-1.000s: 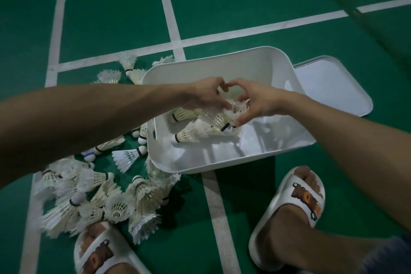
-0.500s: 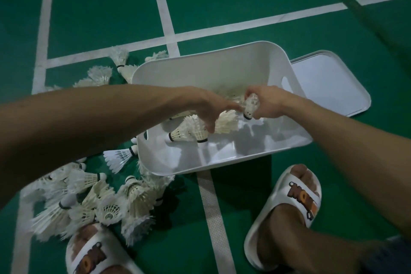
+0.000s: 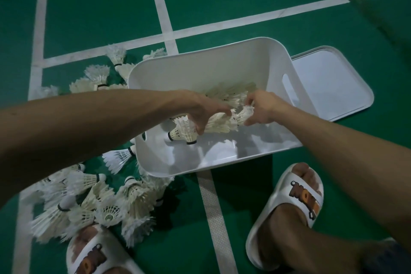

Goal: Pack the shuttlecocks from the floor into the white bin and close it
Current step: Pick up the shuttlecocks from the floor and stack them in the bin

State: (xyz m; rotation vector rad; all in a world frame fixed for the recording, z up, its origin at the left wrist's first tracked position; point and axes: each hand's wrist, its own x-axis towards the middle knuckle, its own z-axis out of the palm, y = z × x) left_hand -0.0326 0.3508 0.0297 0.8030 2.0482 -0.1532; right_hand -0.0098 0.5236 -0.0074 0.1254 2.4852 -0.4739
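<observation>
You're reaching into the white bin [image 3: 200, 64]; your left hand [image 3: 204, 113] curls round a clump of shuttlecocks [image 3: 220, 123], your right hand [image 3: 264, 107] pinches feathers beside it; the floor pile [image 3: 106, 202] lies left of the bin; the lid [image 3: 329, 82] lies flat, right.

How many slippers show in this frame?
2. The right slipper is on the foot below the white bin; the left slipper is at the bottom edge, partly cut off, beside the shuttlecock pile.
</observation>
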